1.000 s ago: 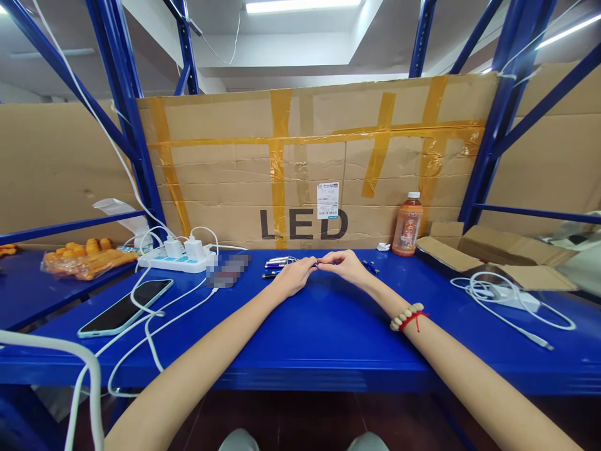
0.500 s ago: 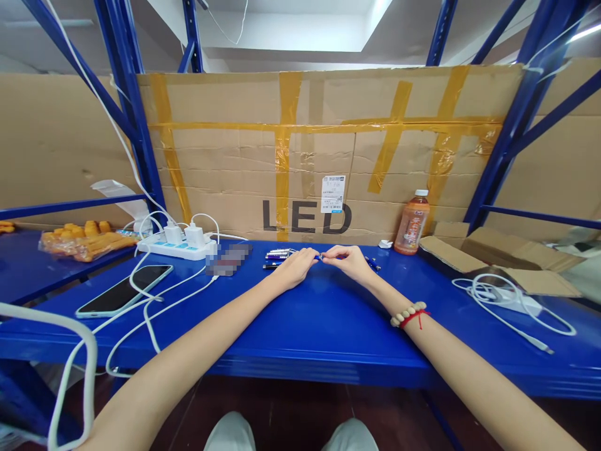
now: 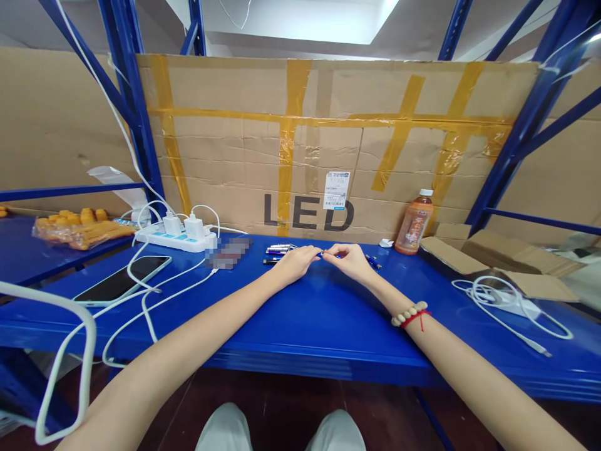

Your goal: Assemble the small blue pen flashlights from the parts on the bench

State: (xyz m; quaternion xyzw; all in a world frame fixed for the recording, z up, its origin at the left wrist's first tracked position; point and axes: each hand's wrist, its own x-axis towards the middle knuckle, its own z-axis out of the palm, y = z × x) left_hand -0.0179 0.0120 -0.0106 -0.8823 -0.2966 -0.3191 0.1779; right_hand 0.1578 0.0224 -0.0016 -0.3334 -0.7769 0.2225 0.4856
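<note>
Above the back part of the blue table, my left hand (image 3: pixel 299 262) and my right hand (image 3: pixel 351 261) meet fingertip to fingertip. Both are closed in a pinch on a small blue pen (image 3: pixel 322 254), most of it covered by the fingers. Just behind my left hand lie several pens (image 3: pixel 277 250), silver and blue, side by side, with a black one (image 3: pixel 271 260) nearest me. More dark blue pens or pen parts (image 3: pixel 373 262) lie beyond my right hand, partly hidden by it.
A power strip (image 3: pixel 181 240) with white cables and a phone (image 3: pixel 124 280) occupy the left. To the right stand a drink bottle (image 3: pixel 414 223), an open carton (image 3: pixel 462 254) and a coiled white cable (image 3: pixel 509 304). A large cardboard sheet (image 3: pixel 225 163) closes off the back.
The view has shifted slightly. My hands stay in nearly the same place, and their fingertips have drawn a little closer around the blue pen.
</note>
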